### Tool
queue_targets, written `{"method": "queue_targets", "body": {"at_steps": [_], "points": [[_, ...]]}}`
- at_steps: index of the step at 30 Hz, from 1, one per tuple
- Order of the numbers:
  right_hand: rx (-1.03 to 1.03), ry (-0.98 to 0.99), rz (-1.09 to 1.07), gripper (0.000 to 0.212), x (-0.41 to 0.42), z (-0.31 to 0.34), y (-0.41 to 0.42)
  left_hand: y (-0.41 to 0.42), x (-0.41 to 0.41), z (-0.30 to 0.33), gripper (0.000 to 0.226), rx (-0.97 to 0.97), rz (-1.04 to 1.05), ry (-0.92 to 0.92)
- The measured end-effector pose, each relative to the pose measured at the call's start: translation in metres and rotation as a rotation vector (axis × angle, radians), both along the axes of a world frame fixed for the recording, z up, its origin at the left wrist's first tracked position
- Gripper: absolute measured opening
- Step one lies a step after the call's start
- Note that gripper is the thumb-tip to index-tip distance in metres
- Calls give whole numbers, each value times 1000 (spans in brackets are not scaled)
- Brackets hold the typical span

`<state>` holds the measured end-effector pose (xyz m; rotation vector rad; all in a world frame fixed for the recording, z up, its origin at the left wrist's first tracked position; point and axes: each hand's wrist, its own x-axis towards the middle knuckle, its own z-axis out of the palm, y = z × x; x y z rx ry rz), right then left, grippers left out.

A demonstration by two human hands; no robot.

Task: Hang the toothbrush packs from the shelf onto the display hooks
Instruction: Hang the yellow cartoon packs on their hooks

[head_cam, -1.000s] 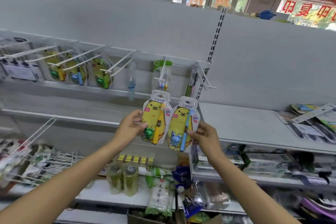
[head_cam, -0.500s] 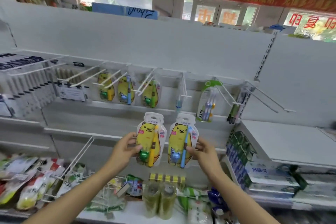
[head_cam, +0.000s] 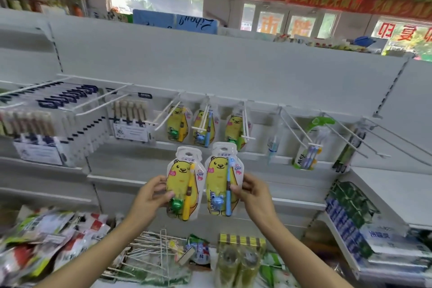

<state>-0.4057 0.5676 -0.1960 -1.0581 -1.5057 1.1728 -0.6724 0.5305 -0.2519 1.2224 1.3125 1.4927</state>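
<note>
Packs up, one in each hand: the left hand [head_cam: 149, 196] pinches the yellow-brush pack [head_cam: 183, 182] by its left edge, thumb across the front, and the right hand [head_cam: 253, 192] pinches the blue-brush pack [head_cam: 222, 179] by its right edge. The two packs sit side by side, inner edges just touching, upright, out in open air in front of the shelf [head_cam: 131, 166]. Above them runs the rail of hooks [head_cam: 203, 121]; three matching packs already hang at the back of the hooks, leaving the long wire fronts bare. More bare hooks [head_cam: 374, 140] reach out to the right, well apart from the hands. Since a second ago the view has swung left and tilted up, so the hook row now sits straight above the packs; both grips are unchanged.
</note>
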Motion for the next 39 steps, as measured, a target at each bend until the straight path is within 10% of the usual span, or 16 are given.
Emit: {"method": "queue_targets", "body": {"at_steps": [21,39], "points": [[60,124,-81,25,-79,12,-1,-3,-101,0,73,62,-106,-5],[-48,206,-39,24,-75,14,25,-8,-82,-3,17,13,-139,142]]}}
